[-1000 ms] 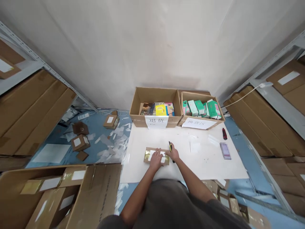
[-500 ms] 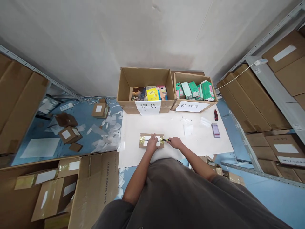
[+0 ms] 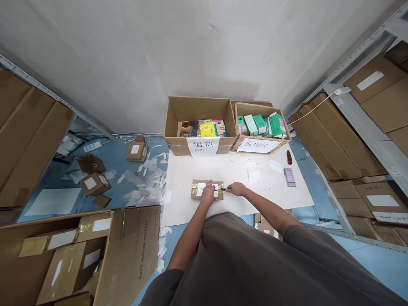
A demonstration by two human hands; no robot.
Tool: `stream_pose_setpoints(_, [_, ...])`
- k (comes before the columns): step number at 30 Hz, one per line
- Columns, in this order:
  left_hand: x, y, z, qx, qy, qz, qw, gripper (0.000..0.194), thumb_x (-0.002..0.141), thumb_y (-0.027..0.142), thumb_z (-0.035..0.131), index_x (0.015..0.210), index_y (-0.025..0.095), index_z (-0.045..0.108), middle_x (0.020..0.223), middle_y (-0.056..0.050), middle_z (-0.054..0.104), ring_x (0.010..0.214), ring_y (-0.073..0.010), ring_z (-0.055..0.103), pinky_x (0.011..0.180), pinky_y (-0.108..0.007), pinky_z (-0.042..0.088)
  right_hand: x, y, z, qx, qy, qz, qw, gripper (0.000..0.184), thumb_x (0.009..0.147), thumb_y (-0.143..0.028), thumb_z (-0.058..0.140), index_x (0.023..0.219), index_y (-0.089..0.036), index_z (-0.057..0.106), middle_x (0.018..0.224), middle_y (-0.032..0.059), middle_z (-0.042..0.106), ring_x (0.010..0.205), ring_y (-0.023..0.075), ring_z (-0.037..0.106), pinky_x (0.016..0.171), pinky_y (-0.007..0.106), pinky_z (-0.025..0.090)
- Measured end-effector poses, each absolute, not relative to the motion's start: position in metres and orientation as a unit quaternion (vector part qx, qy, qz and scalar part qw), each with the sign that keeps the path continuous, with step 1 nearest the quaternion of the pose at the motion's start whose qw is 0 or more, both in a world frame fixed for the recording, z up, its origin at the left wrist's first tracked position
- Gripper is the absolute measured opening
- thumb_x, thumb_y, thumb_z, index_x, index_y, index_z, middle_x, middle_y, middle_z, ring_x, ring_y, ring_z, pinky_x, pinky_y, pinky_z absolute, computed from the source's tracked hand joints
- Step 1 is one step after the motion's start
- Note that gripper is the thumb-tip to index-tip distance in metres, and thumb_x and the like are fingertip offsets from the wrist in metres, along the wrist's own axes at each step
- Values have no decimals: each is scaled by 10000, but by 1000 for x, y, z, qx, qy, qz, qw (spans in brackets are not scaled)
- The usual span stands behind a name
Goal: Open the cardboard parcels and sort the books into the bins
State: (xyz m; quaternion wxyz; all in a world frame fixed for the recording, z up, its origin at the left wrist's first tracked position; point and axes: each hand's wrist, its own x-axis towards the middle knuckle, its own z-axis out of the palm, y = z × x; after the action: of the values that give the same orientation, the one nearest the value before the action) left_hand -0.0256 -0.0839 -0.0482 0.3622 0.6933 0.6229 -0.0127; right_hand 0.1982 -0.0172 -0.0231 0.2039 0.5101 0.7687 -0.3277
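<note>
A small cardboard box (image 3: 194, 195) bound with shiny yellowish tape lies on the white table, a white label on its top. My left hand (image 3: 208, 193) rests across the label with fingers apart, pressing on the box. In my closed right hand (image 3: 237, 189) is a utility knife (image 3: 227, 188), yellow and black, pointing left. Its tip meets the taped right end of the box; whether it has cut in is too small to tell.
Behind stand an open carton of books (image 3: 174, 146) and one of green boxes (image 3: 234, 146). A red-black cutter (image 3: 289, 157), purple packets (image 3: 290, 177) and clear plastic (image 3: 276, 165) lie right. Scraps (image 3: 149, 182) litter the floor; a large carton (image 3: 134, 250) of parcels stands left.
The camera view has shifted slightly, so the table appears further right. My left hand stays on the box, and the knife stays at its right end, with the right hand a little farther out.
</note>
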Motion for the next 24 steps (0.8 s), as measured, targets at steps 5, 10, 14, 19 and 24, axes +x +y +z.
stream_pose_setpoints(5, [-24, -85, -46, 707, 612, -10, 354, 472, 606, 133, 916, 970, 194, 622, 1683, -159, 300, 1578, -355, 208, 1132, -421, 424, 211, -29, -25, 535, 714, -406, 196, 421, 892, -611, 661, 756, -215, 701, 695, 53, 691, 708, 220, 676, 654, 273, 453])
stream_pose_setpoints(10, [-27, -87, -44, 711, 607, 8, 356, 587, 558, 137, 936, 1055, 184, 628, 1670, -193, 312, 1575, -372, 209, 1164, -432, 383, 216, -71, -44, 598, 577, -549, 89, 497, 943, -663, 530, 756, -206, 586, 516, -41, 549, 395, 110, 467, 462, 226, 389])
stream_pose_setpoints(14, [-34, -95, -44, 718, 598, 39, 352, 692, 575, 163, 930, 1185, 223, 607, 1678, -151, 316, 1582, -344, 198, 1208, -457, 323, 210, -110, -61, 626, 513, -587, 2, 488, 988, -651, 417, 764, -227, 505, 500, -66, 505, 359, 101, 430, 410, 212, 361])
stream_pose_setpoints(19, [-45, -101, -43, 742, 575, 51, 341, 759, 694, 332, 889, 1367, 244, 550, 1678, -123, 329, 1583, -324, 204, 1255, -466, 249, 213, -123, -60, 611, 541, -578, -12, 516, 977, -664, 432, 715, -223, 495, 502, -60, 520, 355, 99, 440, 427, 214, 370])
stream_pose_setpoints(24, [-49, -88, -41, 743, 598, 48, 298, 528, 954, 402, 592, 1457, 268, 507, 1625, -81, 441, 1580, -290, 215, 1250, -479, 238, 226, -129, -49, 659, 540, -522, -43, 556, 991, -687, 380, 734, -216, 527, 548, -37, 577, 402, 109, 499, 487, 218, 409])
